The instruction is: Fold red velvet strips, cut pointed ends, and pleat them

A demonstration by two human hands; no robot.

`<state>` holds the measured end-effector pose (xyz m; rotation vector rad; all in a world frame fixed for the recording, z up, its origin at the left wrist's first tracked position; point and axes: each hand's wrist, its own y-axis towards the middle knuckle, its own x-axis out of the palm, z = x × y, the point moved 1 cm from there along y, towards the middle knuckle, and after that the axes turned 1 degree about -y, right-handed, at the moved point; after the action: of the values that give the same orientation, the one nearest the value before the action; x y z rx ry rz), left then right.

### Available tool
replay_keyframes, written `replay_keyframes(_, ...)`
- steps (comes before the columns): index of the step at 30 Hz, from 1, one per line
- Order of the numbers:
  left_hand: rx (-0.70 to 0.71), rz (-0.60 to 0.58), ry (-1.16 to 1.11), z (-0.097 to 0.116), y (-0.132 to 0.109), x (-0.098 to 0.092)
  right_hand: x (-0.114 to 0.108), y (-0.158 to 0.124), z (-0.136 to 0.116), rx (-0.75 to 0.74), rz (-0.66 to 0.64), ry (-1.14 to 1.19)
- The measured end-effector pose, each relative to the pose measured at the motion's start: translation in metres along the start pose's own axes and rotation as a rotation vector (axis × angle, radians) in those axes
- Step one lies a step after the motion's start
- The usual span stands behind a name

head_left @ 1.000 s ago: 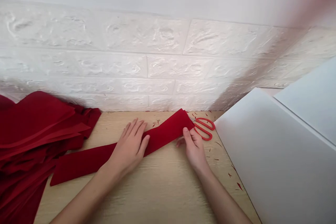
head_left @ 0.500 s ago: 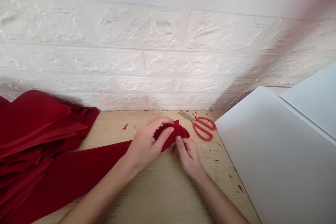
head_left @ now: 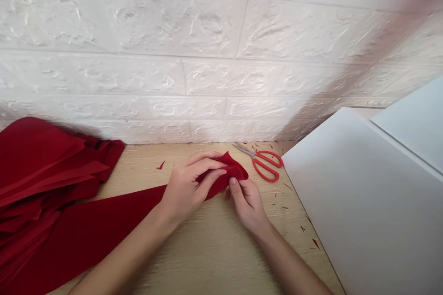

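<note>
A long strip of dark red felt [head_left: 114, 214] lies across the wooden tabletop [head_left: 214, 249], its right end curled up off the wood. My left hand [head_left: 187, 186] pinches that curled end between thumb and fingers. My right hand [head_left: 247, 200] grips the same end from the right, thumb on top of the fold. Both hands are closed on the strip. Red-handled scissors [head_left: 265, 163] lie flat just right of my hands, blades toward the wall, untouched.
A heap of more red felt [head_left: 44, 170] fills the left side. White boards [head_left: 367, 203] lean over the table's right edge. A white brick-pattern wall [head_left: 207, 69] runs along the back. Small red scraps [head_left: 161, 165] dot the wood.
The strip lay flat under my hands a second ago. Its right end is now lifted and folded between both hands, and the scissors that it partly covered show fully.
</note>
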<state>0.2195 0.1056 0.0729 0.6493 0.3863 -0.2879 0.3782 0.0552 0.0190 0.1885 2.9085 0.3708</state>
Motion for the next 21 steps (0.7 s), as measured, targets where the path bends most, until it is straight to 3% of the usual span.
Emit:
replay_keyframes(12, -0.214, -0.043, -0.130, -0.004, -0.005, 0.008, -0.004, -0.002, 0.003, -0.096, 0.260, 0.037)
replay_keyframes(17, -0.291, -0.055, -0.152, -0.006, -0.006, 0.010, -0.008, -0.003, -0.002, -0.206, 0.257, -0.101)
replay_keyframes(21, -0.310, -0.112, -0.157, -0.005, -0.006, 0.011, -0.009, -0.002, -0.002, -0.165, 0.267, -0.129)
